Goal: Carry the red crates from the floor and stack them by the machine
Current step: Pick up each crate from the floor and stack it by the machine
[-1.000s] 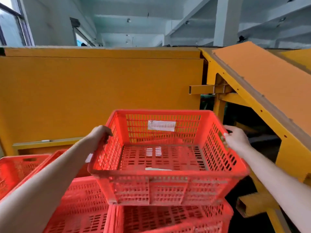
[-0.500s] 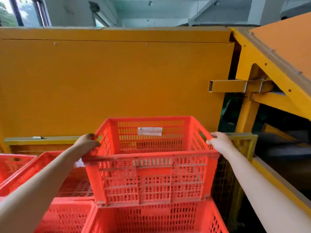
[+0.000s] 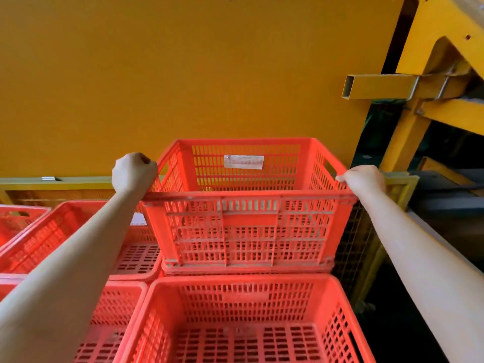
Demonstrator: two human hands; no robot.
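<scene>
- Crate (image 3: 248, 231) sits square between both grips, its long side running left to right, against the yellow machine (image 3: 183, 74).
- Left grip (image 3: 133, 174) curls over the left rim, right grip (image 3: 364, 179) over the right.
- Base seems seated on the rim of a lower crate (image 3: 246, 270).

The upper crate (image 3: 248, 231) stands behind the front crate (image 3: 246, 323), before the machine panel (image 3: 183, 74), other crates (image 3: 52, 237) left.

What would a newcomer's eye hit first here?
The red crate dead centre, left hand and right hand each with a grip on a side rim. Behind it, the yellow machine panel fills the upper frame. More red crates sit below and to its left.
</scene>
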